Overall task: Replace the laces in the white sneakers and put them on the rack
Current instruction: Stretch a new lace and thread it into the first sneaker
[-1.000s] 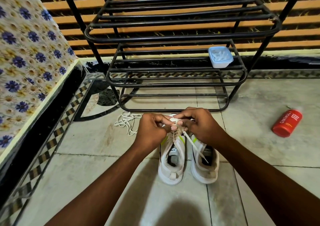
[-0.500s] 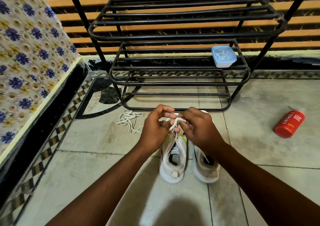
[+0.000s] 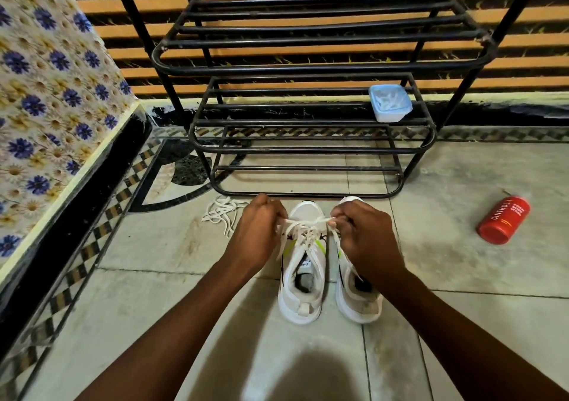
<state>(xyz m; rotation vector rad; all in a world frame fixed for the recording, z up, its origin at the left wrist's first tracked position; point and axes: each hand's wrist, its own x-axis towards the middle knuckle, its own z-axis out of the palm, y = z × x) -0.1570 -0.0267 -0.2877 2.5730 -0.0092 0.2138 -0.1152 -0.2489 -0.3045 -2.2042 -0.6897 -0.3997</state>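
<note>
Now tightening: left hand (image 3: 257, 234) and right hand (image 3: 366, 234) each pinch an end of the lace (image 3: 304, 222) stretched between them over the left sneaker (image 3: 303, 274) (its mate (image 3: 358, 302) lies under the right wrist). Next, likely a bow, then the rack (image 3: 311, 151) just beyond the knuckles.

**Camera placement: single head view**

I have one wide-angle view, worn on the head, looking forward and steeply down at the floor (image 3: 129, 246). Both forearms enter from the bottom edge, near the lens. The rack (image 3: 308, 68) stands ahead against the wall and fills the upper frame. Edges bow with lens distortion.
</note>
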